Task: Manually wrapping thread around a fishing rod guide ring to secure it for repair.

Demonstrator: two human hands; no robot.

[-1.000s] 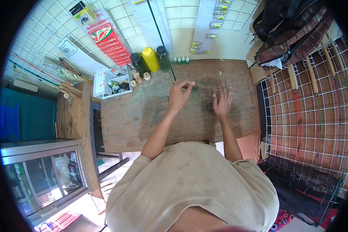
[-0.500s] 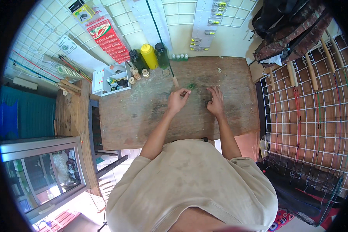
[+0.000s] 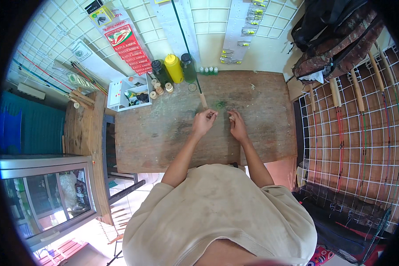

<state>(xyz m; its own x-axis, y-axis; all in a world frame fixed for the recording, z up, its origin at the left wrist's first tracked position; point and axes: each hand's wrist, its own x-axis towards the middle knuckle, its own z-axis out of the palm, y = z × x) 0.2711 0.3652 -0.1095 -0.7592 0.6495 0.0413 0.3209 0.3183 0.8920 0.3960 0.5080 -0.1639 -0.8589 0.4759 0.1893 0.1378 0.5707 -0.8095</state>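
Note:
My left hand [image 3: 203, 124] is over the wooden table, thumb and fingers pinched together at the near end of a rod's pale handle [image 3: 203, 100]. Whatever lies between those fingertips is too small to make out. A hand's width to the right, my right hand [image 3: 238, 126] has its fingers curled in toward the thumb; any thing in them is too small to name. Just beyond the gap between both hands lies a small loose tangle of green thread [image 3: 221, 104]. From the handle, the thin dark green rod [image 3: 184, 35] reaches up past the table's far edge.
At the table's [image 3: 266, 133] back stand a yellow squeeze bottle [image 3: 174, 68], two dark bottles, wooden spools [image 3: 158, 88], small vials [image 3: 208, 70] and a white organizer box [image 3: 128, 95]. Rods hang on a right-hand grid [image 3: 328, 133]. A glass-fronted cabinet [image 3: 48, 195] stands left.
My right hand has moved left and nearer to me, its fingers curling in closer. My left hand has drawn slightly back toward me. The whole view has shifted a little.

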